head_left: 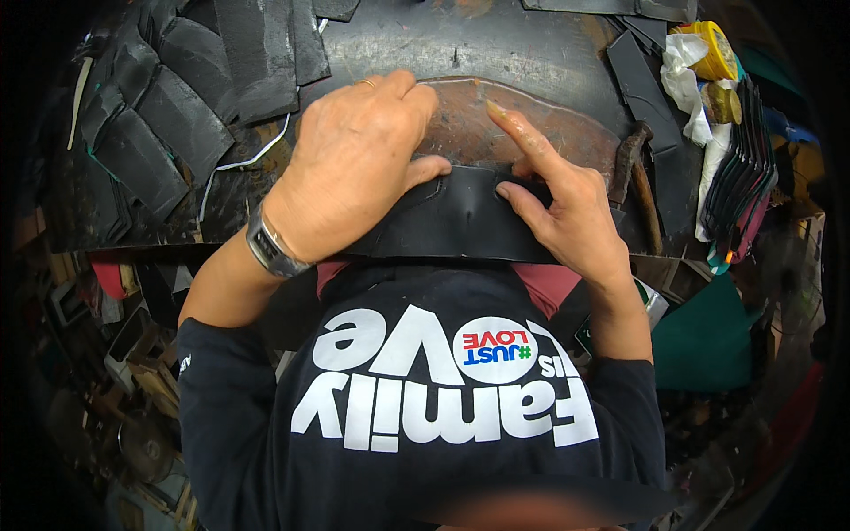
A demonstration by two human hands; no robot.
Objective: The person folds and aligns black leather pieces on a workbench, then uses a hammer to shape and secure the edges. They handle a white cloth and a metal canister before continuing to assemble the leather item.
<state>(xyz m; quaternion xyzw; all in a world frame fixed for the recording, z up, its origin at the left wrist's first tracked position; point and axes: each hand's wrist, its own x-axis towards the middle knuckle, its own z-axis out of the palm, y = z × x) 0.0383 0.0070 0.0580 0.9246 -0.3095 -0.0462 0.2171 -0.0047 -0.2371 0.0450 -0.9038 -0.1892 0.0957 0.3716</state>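
Black sheet [469, 217] lies near hammer [630, 159], right grip [571, 195] spread wide, left grip's [354, 142] hold unclear.

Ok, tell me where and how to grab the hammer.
Grip the hammer by its wooden handle, probably best from the near side: the slim handle points roughly that way, while the head lies at the far end.

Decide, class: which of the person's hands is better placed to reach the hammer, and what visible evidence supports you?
Probably the right hand: the hammer lies close by on its right, while the left hand is farther away, on the other side of the black piece.
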